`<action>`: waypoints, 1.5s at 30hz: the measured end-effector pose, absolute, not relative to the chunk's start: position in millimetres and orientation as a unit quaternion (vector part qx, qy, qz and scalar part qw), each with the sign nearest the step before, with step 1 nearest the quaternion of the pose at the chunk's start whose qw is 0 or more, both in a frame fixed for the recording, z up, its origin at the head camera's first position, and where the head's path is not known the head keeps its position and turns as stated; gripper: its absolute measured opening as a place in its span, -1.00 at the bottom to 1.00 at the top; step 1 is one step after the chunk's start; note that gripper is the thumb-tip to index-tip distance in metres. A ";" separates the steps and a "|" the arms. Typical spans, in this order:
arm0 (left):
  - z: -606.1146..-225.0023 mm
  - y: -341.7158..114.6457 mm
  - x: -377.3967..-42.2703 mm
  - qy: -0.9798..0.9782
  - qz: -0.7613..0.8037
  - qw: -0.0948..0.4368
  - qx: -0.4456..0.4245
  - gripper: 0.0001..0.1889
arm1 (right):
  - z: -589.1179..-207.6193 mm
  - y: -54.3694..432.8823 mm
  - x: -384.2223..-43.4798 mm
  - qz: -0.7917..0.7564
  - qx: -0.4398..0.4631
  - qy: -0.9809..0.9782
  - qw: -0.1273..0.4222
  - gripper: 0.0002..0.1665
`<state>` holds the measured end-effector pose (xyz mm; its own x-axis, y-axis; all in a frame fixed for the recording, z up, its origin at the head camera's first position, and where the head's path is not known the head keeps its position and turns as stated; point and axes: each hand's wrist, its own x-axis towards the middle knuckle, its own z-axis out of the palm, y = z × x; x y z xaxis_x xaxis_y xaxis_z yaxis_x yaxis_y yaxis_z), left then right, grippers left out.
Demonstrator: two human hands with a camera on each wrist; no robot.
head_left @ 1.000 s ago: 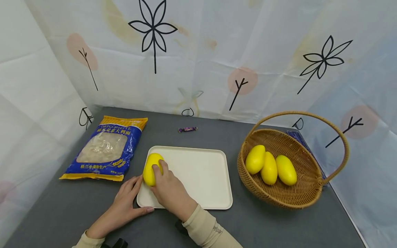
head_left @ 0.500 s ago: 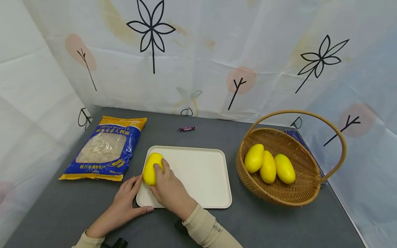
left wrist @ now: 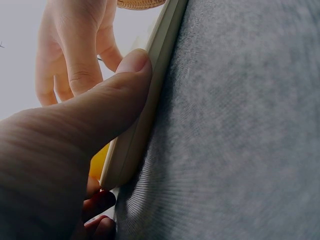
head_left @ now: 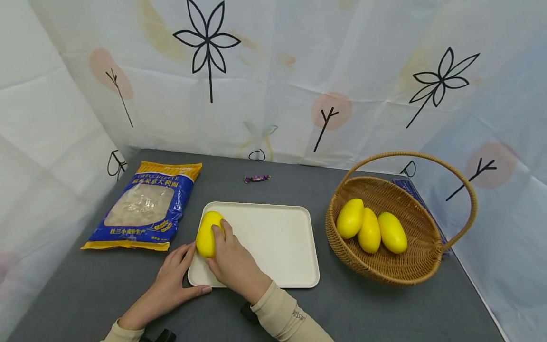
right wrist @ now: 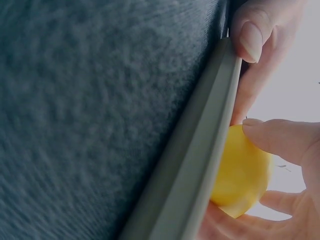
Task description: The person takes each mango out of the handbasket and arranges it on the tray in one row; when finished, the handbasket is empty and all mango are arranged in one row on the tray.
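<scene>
A yellow mango (head_left: pixel 206 237) lies at the left end of a cream rectangular tray (head_left: pixel 273 247). My right hand (head_left: pixel 236 263) grips it from the right side, fingers over it and thumb at its near end; the right wrist view also has the mango (right wrist: pixel 242 172) between thumb and fingers. My left hand (head_left: pixel 170 278) is spread around the tray's near left corner, fingers along the left side. In the left wrist view its thumb (left wrist: pixel 131 75) rests on the front rim.
Right of the tray stands a wicker basket (head_left: pixel 412 270) with a tall handle, holding 3 mangoes (head_left: pixel 370 230). A blue and yellow pasta bag (head_left: pixel 143 204) lies at the left. Behind the tray is a wrapped candy (head_left: pixel 257 178). A dark blue packet (head_left: pixel 408 187) shows partly behind the basket.
Both hands keep their places on the mango and the tray corner. Only a slight shift of the whole view shows.
</scene>
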<state>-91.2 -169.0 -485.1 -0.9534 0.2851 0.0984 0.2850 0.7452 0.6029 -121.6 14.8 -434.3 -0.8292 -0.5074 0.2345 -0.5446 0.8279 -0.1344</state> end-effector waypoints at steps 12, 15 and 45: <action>-487.0 -170.3 -89.4 0.930 0.326 -0.029 0.167 0.14 | -434.7 13.2 -121.7 0.084 0.275 -0.951 0.115 -0.15; -486.9 -169.6 -90.2 0.931 0.324 -0.027 0.169 0.14 | -431.9 15.5 -121.4 0.080 0.268 -0.954 0.112 -0.12; -481.8 -168.4 -92.2 0.939 0.312 0.022 0.144 0.22 | -262.6 258.6 -123.1 0.060 0.166 -0.984 -0.027 -0.44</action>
<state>-92.2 -168.4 -481.8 -0.9575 0.2845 0.0480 0.2567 0.7643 0.5916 -123.1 258.6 -262.6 -0.9436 -0.3295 -0.0322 -0.3231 0.9377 -0.1275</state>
